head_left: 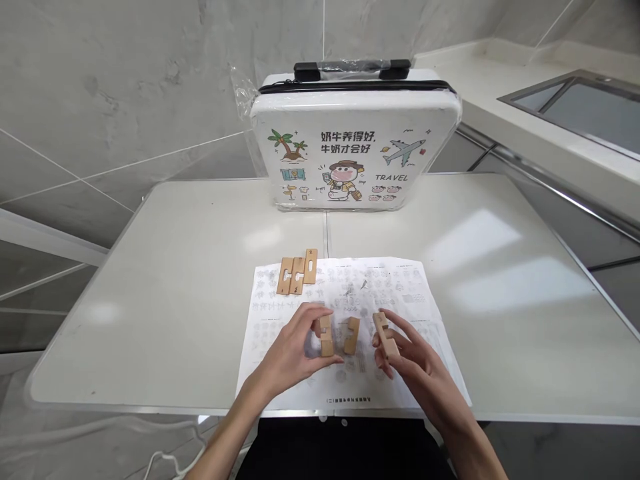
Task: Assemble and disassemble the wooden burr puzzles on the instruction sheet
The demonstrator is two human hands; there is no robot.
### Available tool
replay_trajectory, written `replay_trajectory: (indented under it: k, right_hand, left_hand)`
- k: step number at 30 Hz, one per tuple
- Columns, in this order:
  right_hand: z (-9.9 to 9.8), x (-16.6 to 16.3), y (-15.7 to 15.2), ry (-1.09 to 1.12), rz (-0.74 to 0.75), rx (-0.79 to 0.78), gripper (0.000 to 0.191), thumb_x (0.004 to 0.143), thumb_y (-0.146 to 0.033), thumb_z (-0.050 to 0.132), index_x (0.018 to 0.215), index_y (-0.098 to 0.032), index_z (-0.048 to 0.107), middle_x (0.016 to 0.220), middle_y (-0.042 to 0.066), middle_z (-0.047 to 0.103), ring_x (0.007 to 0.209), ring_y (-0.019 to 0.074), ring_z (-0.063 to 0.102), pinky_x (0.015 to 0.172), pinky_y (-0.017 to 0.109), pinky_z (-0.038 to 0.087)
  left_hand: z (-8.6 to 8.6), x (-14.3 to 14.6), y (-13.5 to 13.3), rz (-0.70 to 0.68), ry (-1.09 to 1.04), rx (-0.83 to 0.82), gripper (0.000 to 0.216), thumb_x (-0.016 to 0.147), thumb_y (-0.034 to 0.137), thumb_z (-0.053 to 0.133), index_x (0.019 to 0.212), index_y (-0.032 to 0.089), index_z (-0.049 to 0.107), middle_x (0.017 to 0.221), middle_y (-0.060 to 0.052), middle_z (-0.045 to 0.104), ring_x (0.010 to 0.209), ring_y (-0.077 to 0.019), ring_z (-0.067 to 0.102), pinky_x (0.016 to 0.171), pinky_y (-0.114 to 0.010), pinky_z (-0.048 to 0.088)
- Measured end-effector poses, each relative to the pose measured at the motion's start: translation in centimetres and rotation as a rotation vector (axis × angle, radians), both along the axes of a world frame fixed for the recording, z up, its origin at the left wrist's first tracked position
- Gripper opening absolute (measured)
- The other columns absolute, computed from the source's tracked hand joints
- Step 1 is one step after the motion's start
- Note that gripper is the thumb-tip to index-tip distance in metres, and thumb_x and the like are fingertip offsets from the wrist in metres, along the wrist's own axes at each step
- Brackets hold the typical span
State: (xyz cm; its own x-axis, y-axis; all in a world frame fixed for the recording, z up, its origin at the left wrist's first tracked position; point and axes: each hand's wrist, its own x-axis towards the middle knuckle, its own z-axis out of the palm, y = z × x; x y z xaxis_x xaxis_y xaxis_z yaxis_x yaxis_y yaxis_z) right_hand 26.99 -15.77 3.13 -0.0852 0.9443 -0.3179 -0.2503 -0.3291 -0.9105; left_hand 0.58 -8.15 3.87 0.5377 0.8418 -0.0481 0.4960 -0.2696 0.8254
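Observation:
My left hand (297,340) grips a notched wooden puzzle block (327,337) between thumb and fingers, above the printed sheet. In my right hand (415,357) is another notched wooden block (385,337), tilted and pinched by thumb and fingers. Between the two hands a third notched block (351,335) stands on the paper, touched by neither. Flat wooden pieces with cut-out slots (297,275) lie side by side at the sheet's upper left, with small handwritten marks on them.
The creased printed sheet (400,393) with small diagrams lies at the front of the white folding table (165,300). Behind it stands a white cartoon suitcase (300,187) in clear plastic. A counter with a sink (575,100) is at the right, beside a grey tiled wall.

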Motion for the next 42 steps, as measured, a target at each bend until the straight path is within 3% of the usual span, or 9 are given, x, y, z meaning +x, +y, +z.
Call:
replay_trajectory:
  k: [7, 11, 18, 21, 24, 26, 30, 36, 42]
  right_hand:
    - [-0.3, 0.0, 0.0, -0.040, -0.040, -0.107, 0.059, 0.102, -0.048, 0.070, 0.157, -0.033, 0.053, 0.132, 0.010, 0.072, 0.105, 0.0256, 0.070, 0.091, 0.042, 0.058]
    - [0.2, 0.1, -0.2, -0.070, -0.041, -0.102, 0.058, 0.100, -0.049, 0.073, 0.154, -0.035, 0.055, 0.136, 0.011, 0.072, 0.114, 0.0283, 0.071, 0.093, 0.043, 0.060]
    - [1.1, 0.4, -0.3, -0.083, -0.017, -0.015, 0.048, 0.097, -0.047, 0.078, 0.142, -0.033, 0.068, 0.132, 0.013, 0.076, 0.117, 0.0326, 0.074, 0.094, 0.047, 0.064]
    - [1.1, 0.6, -0.5, -0.090, -0.009, -0.022, 0.048, 0.097, -0.047, 0.078, 0.142, -0.033, 0.069, 0.131, 0.011, 0.077, 0.124, 0.0331, 0.073, 0.101, 0.048, 0.063]
    - [1.0, 0.9, -0.8, -0.125, 0.005, -0.041, 0.046, 0.098, -0.048, 0.076, 0.140, -0.031, 0.071, 0.136, 0.011, 0.075, 0.120, 0.0325, 0.075, 0.103, 0.048, 0.063]
    - [0.9, 1.0, -1.0, -0.131, -0.005, -0.053, 0.048, 0.097, -0.049, 0.077, 0.141, -0.030, 0.070, 0.136, 0.011, 0.075, 0.115, 0.0317, 0.077, 0.105, 0.050, 0.062]
    - [1.1, 1.1, -1.2, -0.098, -0.021, -0.055, 0.042, 0.096, -0.048, 0.079, 0.133, -0.027, 0.072, 0.131, 0.012, 0.077, 0.121, 0.0332, 0.075, 0.106, 0.050, 0.062]
    - [1.5, 0.3, -1.0, -0.109, 0.023, -0.004, 0.031, 0.098, -0.046, 0.077, 0.120, -0.025, 0.074, 0.107, 0.009, 0.082, 0.098, 0.0268, 0.080, 0.095, 0.043, 0.066]
    - [1.8, -0.7, -1.0, -0.267, -0.010, 0.079, 0.031, 0.097, -0.047, 0.078, 0.117, -0.024, 0.076, 0.103, 0.009, 0.081, 0.097, 0.0254, 0.079, 0.090, 0.035, 0.066]
  left_hand:
    - [-1.3, 0.3, 0.2, -0.012, 0.112, 0.143, 0.073, 0.089, 0.045, 0.084, 0.151, 0.036, 0.047, 0.147, -0.008, 0.060, 0.142, -0.0342, 0.051, 0.116, -0.056, 0.050]
    - [-2.0, 0.5, 0.5, -0.042, 0.174, 0.139, 0.075, 0.087, 0.048, 0.085, 0.151, 0.036, 0.049, 0.158, -0.008, 0.051, 0.151, -0.0373, 0.039, 0.121, -0.062, 0.044]
    - [-1.2, 1.6, 1.0, -0.115, 0.207, 0.158, 0.095, 0.078, 0.055, 0.091, 0.157, 0.037, 0.043, 0.170, -0.011, 0.035, 0.159, -0.0432, 0.023, 0.121, -0.069, 0.042]
    - [-0.9, 2.5, 1.4, -0.171, 0.183, 0.189, 0.080, 0.081, 0.046, 0.092, 0.149, 0.035, 0.052, 0.170, -0.010, 0.039, 0.161, -0.0437, 0.020, 0.120, -0.069, 0.042]
    - [-0.3, 3.3, 1.7, -0.225, 0.080, 0.163, 0.065, 0.085, 0.035, 0.089, 0.141, 0.033, 0.056, 0.161, -0.008, 0.052, 0.159, -0.0388, 0.029, 0.120, -0.062, 0.045]
    - [0.3, 3.5, 1.6, -0.226, -0.010, 0.080, 0.063, 0.088, 0.029, 0.085, 0.142, 0.033, 0.054, 0.154, -0.007, 0.059, 0.151, -0.0343, 0.045, 0.118, -0.057, 0.048]
    - [1.3, 3.7, 1.0, -0.175, -0.117, -0.165, 0.060, 0.092, 0.020, 0.076, 0.142, 0.034, 0.047, 0.145, -0.006, 0.064, 0.118, -0.0255, 0.070, 0.095, -0.043, 0.060]
    - [2.1, 3.7, 0.5, -0.134, -0.128, -0.244, 0.058, 0.089, 0.026, 0.080, 0.137, 0.030, 0.048, 0.114, -0.005, 0.072, 0.106, -0.0252, 0.073, 0.087, -0.039, 0.058]
    - [2.8, 3.9, 0.4, -0.120, -0.161, -0.347, 0.060, 0.089, 0.029, 0.083, 0.138, 0.031, 0.049, 0.120, -0.006, 0.073, 0.114, -0.0284, 0.074, 0.094, -0.045, 0.059]
